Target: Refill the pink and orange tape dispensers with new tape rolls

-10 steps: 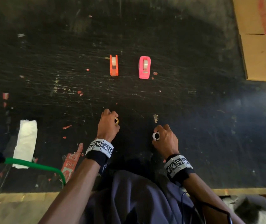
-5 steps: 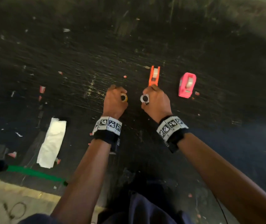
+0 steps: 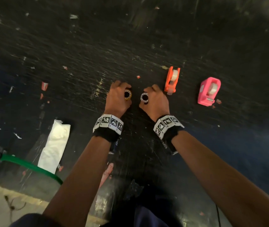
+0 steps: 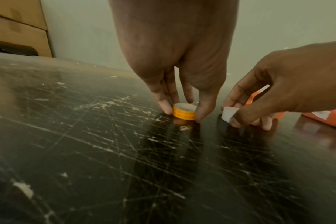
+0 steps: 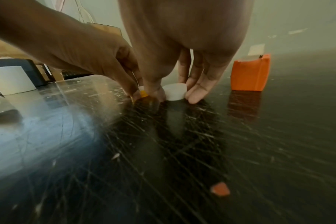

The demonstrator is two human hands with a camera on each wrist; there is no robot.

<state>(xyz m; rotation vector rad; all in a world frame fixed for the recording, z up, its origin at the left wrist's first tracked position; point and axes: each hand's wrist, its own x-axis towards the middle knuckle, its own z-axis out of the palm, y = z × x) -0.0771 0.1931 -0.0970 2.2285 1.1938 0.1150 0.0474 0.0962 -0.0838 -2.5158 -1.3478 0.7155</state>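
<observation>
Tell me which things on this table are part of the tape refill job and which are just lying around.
Part of the job:
yellow tape roll, held by the left hand
white tape roll, held by the right hand
orange dispenser
pink dispenser

Lying about:
white folded paper
green strap
red scraps

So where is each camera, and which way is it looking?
Head: worn on the head, looking down at the black table; both forearms, left hand and right hand show.
Left wrist: low behind the left hand, facing its fingers pinching the yellow roll.
Right wrist: low behind the right hand, facing the white roll.
Shared: all three show the orange dispenser.
</observation>
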